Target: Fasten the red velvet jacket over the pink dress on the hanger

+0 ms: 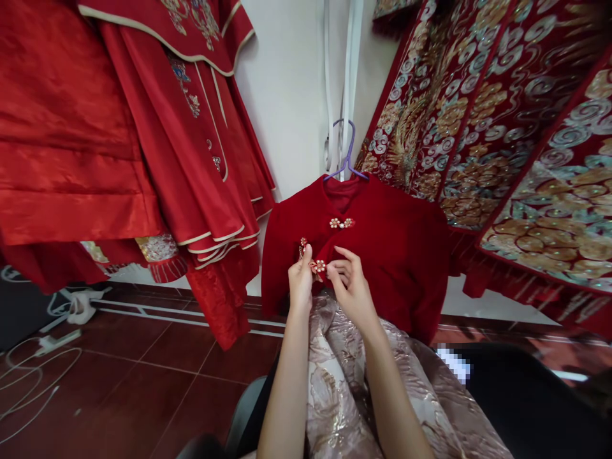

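A red velvet jacket (pixel 396 236) with long sleeves hangs on a purple hanger (pixel 347 166) in front of me. At its neck a beaded flower-shaped frog button (pixel 341 223) is fastened. Lower down, my left hand (pixel 301 280) is closed on the front edge, its thumb against a second flower-shaped frog button (pixel 319 266). The fingertips of my right hand (pixel 351 287) pinch at the right end of that same button, other fingers bent above. Beside my left thumb another beaded flower fastener (pixel 303 244) shows. What lies under my fingertips is hidden.
Red garments (pixel 176 127) hang at the left, and heavily embroidered ones (pixel 478 127) at the right. A shiny patterned cloth (pixel 344 376) lies beneath my forearms. A white rail (pixel 143 310) runs low along the wall; white cables (pixel 33 395) lie on the tiled floor (pixel 157 382).
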The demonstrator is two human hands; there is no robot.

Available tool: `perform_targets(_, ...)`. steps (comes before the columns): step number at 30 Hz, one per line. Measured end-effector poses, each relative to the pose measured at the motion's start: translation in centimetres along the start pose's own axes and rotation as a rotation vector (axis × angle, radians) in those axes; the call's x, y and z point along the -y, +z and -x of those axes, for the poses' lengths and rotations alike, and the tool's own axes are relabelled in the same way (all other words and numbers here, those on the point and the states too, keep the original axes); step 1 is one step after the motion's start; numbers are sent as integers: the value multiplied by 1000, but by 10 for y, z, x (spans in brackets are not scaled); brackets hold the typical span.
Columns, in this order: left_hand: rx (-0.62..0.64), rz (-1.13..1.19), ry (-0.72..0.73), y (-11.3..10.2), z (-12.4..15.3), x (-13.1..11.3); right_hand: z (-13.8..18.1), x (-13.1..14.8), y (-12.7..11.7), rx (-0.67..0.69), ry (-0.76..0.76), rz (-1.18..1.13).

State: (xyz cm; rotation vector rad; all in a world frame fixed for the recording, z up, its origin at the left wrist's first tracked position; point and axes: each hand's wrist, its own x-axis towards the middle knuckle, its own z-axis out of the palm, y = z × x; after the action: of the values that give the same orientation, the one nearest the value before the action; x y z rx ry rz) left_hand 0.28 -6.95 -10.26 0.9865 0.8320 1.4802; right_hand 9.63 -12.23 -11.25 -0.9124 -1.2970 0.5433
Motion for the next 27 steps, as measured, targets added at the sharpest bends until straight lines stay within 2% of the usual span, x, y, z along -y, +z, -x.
perform_targets(3,-7,-183,204,2,2,2,1,4,4,-21,-13,-18)
perform_targets(6,-159,-317,408,4,4,3,1,7,8,-29,-22,11)
perform_targets(8,-258,-356,487,4,4,4,2,8,10,-42,-19,50)
perform_targets(9,-260,-361,510,4,4,5,2,8,11,-52,-14,63)
perform_targets(13,-145,-324,503,1,-3,11,1,6,11,-98,2,71)
perform_targets(20,-176,-291,458,-4,-11,16,-4,3,4,-156,-3,7)
perform_targets(27,-81,-172,367,-8,-14,14,-3,1,0,-130,60,-91)
